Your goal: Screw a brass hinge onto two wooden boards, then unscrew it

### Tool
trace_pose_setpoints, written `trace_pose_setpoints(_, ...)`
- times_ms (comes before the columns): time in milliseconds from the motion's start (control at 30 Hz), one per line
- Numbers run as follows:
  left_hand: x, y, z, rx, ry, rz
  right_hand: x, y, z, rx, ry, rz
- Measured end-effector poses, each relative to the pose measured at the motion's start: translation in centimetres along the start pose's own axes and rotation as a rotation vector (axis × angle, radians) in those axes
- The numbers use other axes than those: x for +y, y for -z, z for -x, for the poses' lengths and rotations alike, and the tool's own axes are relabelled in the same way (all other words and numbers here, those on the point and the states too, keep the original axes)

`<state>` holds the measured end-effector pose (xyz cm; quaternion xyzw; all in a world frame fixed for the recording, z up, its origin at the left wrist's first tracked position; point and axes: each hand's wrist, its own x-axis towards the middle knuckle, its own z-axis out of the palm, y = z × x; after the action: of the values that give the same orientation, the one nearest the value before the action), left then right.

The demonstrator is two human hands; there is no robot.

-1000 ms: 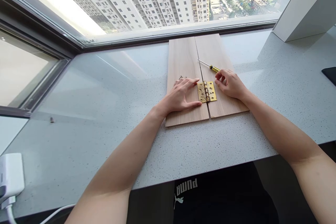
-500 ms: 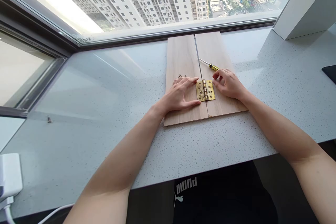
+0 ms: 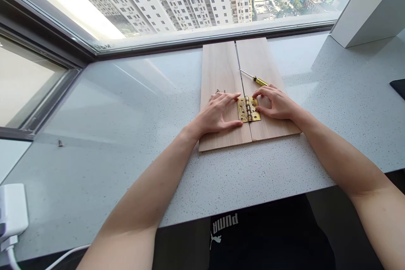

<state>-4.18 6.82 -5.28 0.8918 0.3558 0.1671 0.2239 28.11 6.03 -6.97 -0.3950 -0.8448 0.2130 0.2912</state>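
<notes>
A brass-coloured hinge (image 3: 243, 112) lies flat and unfolded across the narrow gap between a left wooden board (image 3: 218, 67) and a right wooden board (image 3: 255, 57). My left hand (image 3: 217, 114) rests on the left board, thumb and fingers spread, their tips at the hinge's left leaf. With fingers apart, my right hand (image 3: 274, 102) touches the right leaf near its edge. A screwdriver (image 3: 260, 81) with a yellow and black handle lies just beyond my right hand, its shaft tip at the gap. Several small screws (image 3: 218, 91) show behind my left fingers, partly hidden.
The boards sit on a speckled grey-white countertop (image 3: 126, 143) by a window. One loose screw (image 3: 60, 143) lies far left. A white box-like object (image 3: 363, 12) stands at back right, a dark flat object (image 3: 398, 87) at the right edge. A white charger (image 3: 14, 211) with a cable is lower left.
My right hand has shifted slightly left, its fingertips now over the hinge's right leaf. My left hand and the hinge look the same.
</notes>
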Motion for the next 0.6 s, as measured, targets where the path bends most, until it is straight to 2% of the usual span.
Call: trace_pose_setpoints(600,0.07,0.08,0.07,0.004,-0.011,0.006,0.26,0.03,-0.07,-0.016,0.027,-0.017)
